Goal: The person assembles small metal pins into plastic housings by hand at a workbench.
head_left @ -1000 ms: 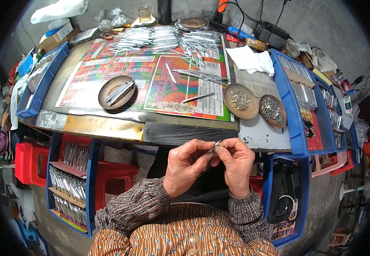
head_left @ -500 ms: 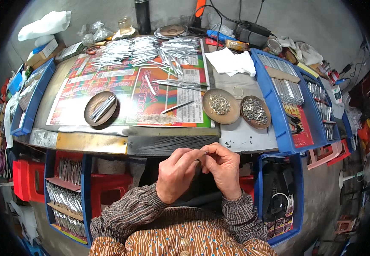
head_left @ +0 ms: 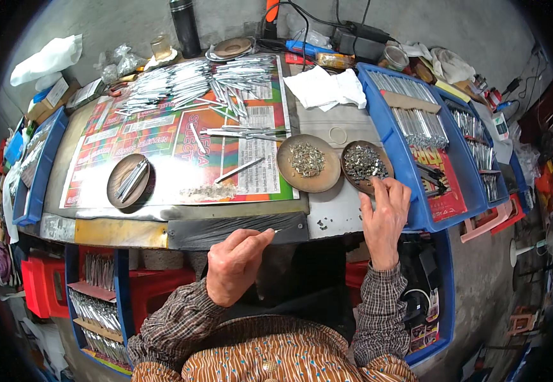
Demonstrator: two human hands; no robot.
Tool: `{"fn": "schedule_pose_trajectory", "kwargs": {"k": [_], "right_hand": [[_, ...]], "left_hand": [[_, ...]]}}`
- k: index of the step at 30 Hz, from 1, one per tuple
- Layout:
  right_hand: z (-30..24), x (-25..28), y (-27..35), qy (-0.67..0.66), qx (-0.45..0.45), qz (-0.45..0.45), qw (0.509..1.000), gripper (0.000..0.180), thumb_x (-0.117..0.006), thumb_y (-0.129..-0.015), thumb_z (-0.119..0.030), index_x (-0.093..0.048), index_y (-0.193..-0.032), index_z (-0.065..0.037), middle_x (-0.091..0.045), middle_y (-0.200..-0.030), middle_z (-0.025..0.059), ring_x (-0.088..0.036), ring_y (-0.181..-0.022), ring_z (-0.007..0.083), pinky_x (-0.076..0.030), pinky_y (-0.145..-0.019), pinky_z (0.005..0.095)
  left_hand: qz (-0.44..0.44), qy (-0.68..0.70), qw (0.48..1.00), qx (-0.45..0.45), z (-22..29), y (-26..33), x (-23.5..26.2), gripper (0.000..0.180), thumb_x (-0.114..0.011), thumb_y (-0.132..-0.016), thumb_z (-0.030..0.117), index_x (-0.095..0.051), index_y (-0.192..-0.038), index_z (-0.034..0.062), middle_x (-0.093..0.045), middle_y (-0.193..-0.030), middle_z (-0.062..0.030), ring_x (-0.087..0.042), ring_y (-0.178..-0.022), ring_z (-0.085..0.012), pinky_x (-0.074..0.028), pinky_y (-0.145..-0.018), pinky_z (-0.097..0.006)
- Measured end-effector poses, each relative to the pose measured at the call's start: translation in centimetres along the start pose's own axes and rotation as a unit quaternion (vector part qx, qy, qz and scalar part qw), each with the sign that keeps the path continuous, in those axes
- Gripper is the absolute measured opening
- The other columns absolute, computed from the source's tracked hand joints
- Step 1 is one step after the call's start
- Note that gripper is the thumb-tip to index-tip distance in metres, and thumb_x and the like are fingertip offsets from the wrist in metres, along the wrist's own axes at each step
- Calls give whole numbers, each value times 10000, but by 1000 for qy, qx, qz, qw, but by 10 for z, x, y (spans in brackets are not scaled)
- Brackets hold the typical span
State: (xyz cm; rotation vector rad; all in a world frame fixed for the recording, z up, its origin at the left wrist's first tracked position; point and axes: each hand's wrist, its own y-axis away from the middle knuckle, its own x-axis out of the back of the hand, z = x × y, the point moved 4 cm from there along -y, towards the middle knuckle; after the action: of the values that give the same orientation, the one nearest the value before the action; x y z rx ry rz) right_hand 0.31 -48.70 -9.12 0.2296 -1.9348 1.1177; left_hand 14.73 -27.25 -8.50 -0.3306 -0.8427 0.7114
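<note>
My left hand is closed in a pinch just in front of the table edge. A tiny pale metal piece sticks out of its fingertips; its kind is too small to make out. My right hand reaches to a round dish of small dark metal parts. Its fingertips are at the near rim, thumb and forefinger slightly apart, with nothing visible between them. Beside it stands a wider brown dish of small brassy parts. Farther left, a brown dish holds several thin metal rods.
Heaps of silvery rods lie on a printed sheet, a single rod nearer. White cloth lies behind the dishes. Blue trays of rods stand right; another blue tray stands left. Red stools sit below.
My hands, earlier together at the table edge, have parted. The right has moved right and forward to the dark parts' dish; the left has moved slightly left. The view has shifted.
</note>
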Motion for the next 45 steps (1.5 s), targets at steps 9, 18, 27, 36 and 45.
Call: {"fn": "schedule_pose_trajectory", "kwargs": {"k": [9, 18, 27, 36, 45], "right_hand": [[2, -9, 1, 22, 34, -6, 999, 249, -717, -732, -93, -651, -969, -57, -546, -983, 64, -493, -990, 268, -402, -816, 423], [-45, 4, 14, -337, -16, -6, 941, 79, -606, -782, 83, -606, -842, 31, -605, -802, 83, -566, -699, 153, -460, -652, 261], [-108, 7, 47, -609, -68, -133, 779, 152, -685, -773, 71, -630, -897, 4, -635, -842, 51, -609, -770, 124, -492, -692, 244], [-120, 8, 51, -599, -37, -137, 788, 148, -686, -778, 81, -621, -896, 19, -627, -865, 73, -615, -789, 128, -509, -699, 243], [-123, 7, 59, -681, -136, -145, 705, 146, -690, -812, 46, -597, -919, 14, -615, -886, 56, -610, -793, 97, -520, -690, 228]], "left_hand": [[-33, 41, 998, 31, -1, -4, 1, 181, -651, -764, -106, -658, -918, -11, -667, -840, -134, -683, -770, -238, -526, -642, -291], [-42, 254, 953, 162, -5, 5, -3, 186, -583, -849, -116, -650, -999, -28, -647, -839, -25, -513, -632, -23, -416, -535, -186], [-16, 399, 887, 234, 1, 18, 1, 212, -570, -863, -113, -636, -1047, -30, -632, -823, -28, -464, -602, -4, -349, -492, -166], [-17, 437, 864, 248, 1, 28, 8, 184, -592, -873, -83, -640, -1042, -29, -636, -811, -31, -467, -582, -15, -353, -470, -178], [-27, 504, 820, 271, -1, 34, 6, 173, -595, -875, -51, -641, -1040, -28, -646, -802, -7, -494, -602, -3, -395, -499, -161]]}}
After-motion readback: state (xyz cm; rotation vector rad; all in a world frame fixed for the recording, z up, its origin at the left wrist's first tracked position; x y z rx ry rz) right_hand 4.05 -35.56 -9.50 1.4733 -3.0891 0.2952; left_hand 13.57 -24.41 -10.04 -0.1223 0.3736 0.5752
